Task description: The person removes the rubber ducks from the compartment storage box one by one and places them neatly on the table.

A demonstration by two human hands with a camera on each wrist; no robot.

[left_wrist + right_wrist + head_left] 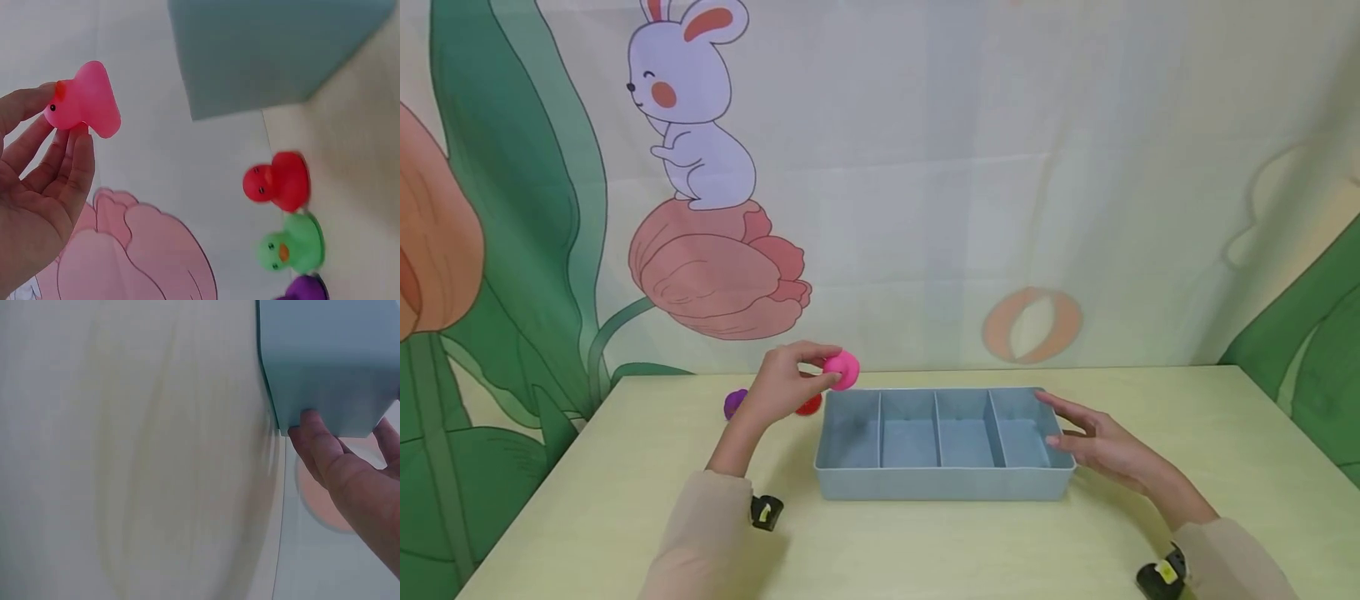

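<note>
A pink rubber duck [94, 100] is pinched between the thumb and fingertips of my left hand [786, 383], raised above the left end of a blue-grey divided storage box [943, 483]. The left wrist view shows the duck on its side, apart from the box. My right hand [1105, 446] holds the box's right end, with the thumb over the rim. In the right wrist view, its fingers [325, 447] press against the outer end wall [331, 394]. The box's visible compartments hold nothing.
Left of the box stand a red duck [284, 181], a green duck [297, 244] and a purple duck [307, 289] in a row. The left arm hides the green one from the head view. A printed curtain [887, 167] hangs behind the table [925, 550].
</note>
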